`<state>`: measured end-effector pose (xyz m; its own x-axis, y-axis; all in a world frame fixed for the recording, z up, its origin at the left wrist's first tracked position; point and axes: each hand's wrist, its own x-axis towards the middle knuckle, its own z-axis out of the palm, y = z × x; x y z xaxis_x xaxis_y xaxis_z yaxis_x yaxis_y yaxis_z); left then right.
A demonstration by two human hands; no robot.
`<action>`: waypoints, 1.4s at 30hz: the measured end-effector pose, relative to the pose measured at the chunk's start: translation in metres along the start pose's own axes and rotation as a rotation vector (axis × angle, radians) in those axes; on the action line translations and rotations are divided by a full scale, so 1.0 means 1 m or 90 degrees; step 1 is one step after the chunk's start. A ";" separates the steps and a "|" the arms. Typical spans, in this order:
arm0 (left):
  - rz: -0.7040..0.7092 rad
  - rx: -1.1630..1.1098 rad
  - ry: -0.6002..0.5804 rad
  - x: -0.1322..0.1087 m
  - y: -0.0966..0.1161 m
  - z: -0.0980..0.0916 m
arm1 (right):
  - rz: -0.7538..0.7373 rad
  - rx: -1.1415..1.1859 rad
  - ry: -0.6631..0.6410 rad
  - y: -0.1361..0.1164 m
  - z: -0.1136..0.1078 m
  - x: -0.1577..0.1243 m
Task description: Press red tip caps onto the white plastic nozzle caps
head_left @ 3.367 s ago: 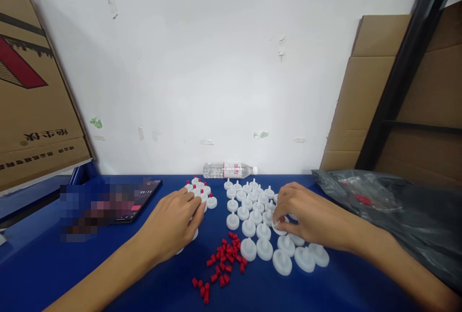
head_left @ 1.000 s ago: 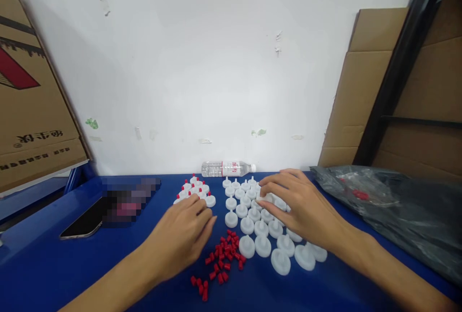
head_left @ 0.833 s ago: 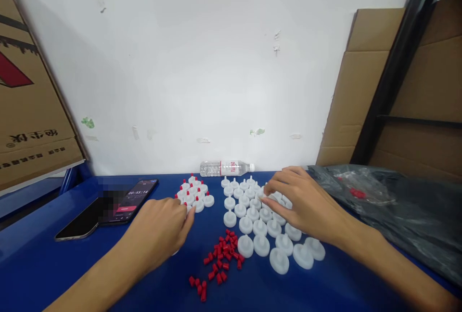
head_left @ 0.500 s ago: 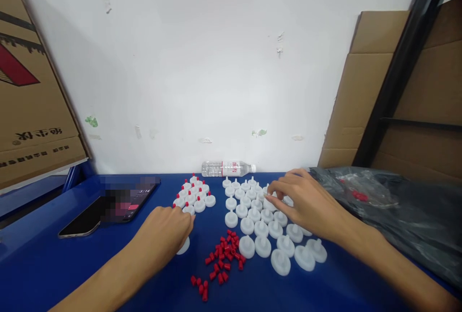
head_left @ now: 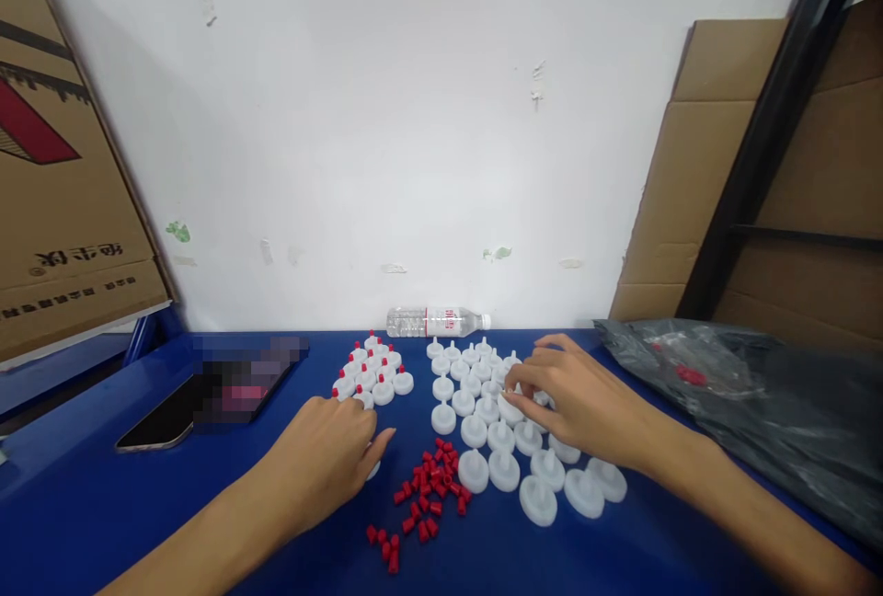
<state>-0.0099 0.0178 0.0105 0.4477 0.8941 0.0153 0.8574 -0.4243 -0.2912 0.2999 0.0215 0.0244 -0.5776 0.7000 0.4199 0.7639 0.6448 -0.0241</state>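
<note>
Several white plastic caps with bare nozzles (head_left: 487,435) stand in rows on the blue table (head_left: 103,522). My right hand (head_left: 576,398) rests over their right part, fingertips pinched on one white cap (head_left: 511,405). To the left stands a smaller group of white caps with red tips (head_left: 372,373). My left hand (head_left: 331,458) lies just below that group, fingers curled, partly covering a white cap (head_left: 373,470). Loose red tips (head_left: 429,490) are scattered between my hands.
A phone (head_left: 200,398) lies at the left. A clear water bottle (head_left: 436,322) lies against the white wall. A dark plastic bag (head_left: 751,403) holding more parts fills the right. Cardboard boxes (head_left: 62,182) lean at left, cardboard sheets (head_left: 724,173) at right.
My right hand has drawn back toward me from the far caps and pinched a cap in the middle rows. My left hand has shifted slightly right toward the red tips.
</note>
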 end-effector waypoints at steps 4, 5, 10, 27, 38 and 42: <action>0.000 -0.022 0.009 -0.001 0.000 0.001 | -0.007 0.009 -0.001 -0.001 -0.002 -0.001; -0.001 -0.024 0.010 -0.001 0.000 0.001 | -0.010 0.012 -0.003 -0.001 -0.002 -0.001; 0.001 -0.010 0.008 0.001 0.001 -0.001 | -0.008 0.008 -0.025 -0.003 -0.002 -0.002; 0.004 -0.009 -0.018 0.002 0.003 -0.002 | -0.005 0.019 -0.048 -0.004 -0.003 -0.001; -0.011 -0.022 -0.007 -0.002 0.003 -0.003 | 0.007 0.009 -0.079 -0.001 0.000 -0.003; 0.015 -0.011 -0.011 -0.001 0.004 -0.008 | 0.009 0.001 -0.070 -0.001 0.000 -0.003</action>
<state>-0.0048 0.0135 0.0173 0.4637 0.8860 -0.0082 0.8507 -0.4478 -0.2754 0.3011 0.0190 0.0233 -0.5955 0.7382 0.3170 0.7716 0.6354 -0.0303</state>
